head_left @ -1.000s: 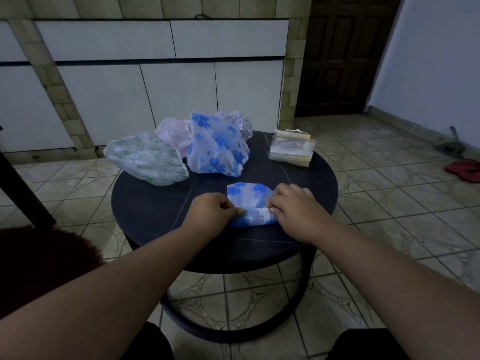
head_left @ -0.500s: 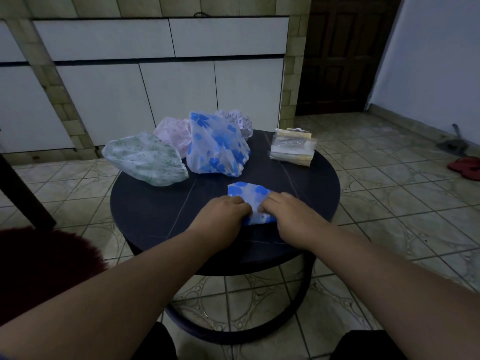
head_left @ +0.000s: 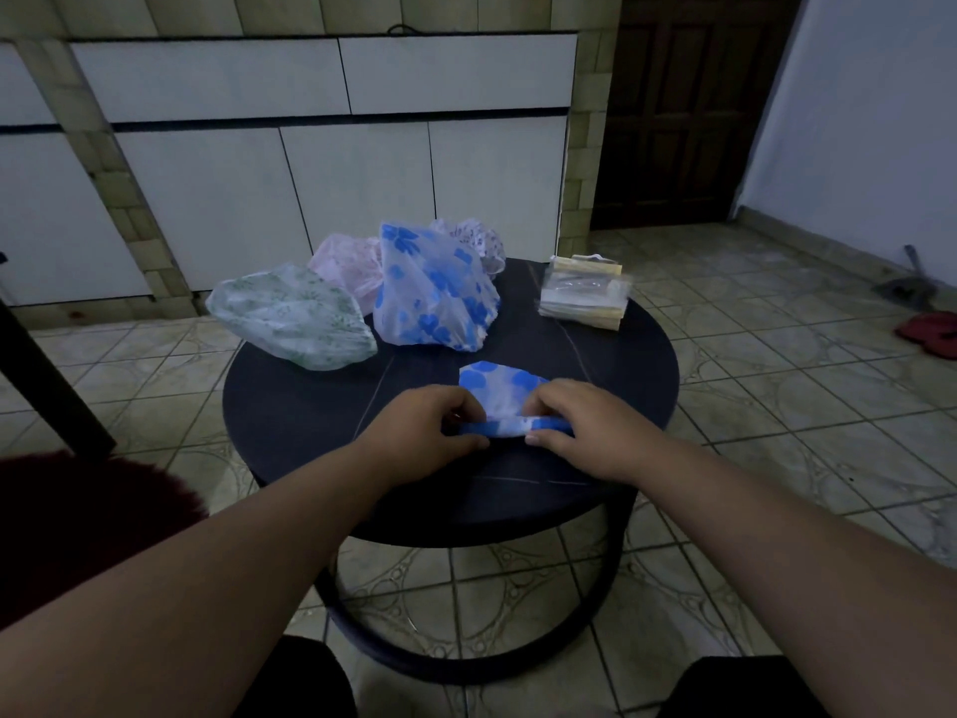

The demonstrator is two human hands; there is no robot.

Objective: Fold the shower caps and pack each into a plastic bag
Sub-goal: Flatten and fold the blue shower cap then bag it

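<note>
A blue cap is laid flat on the dark round desk, its near edge rolled. The roll is pinched at one end by the left hand and at the other by the right hand, fingers curled round it. Beyond the hands, unfolded caps are heaped: green, pink, blue. Beyond the right hand, a stack of bags is seen.
</note>
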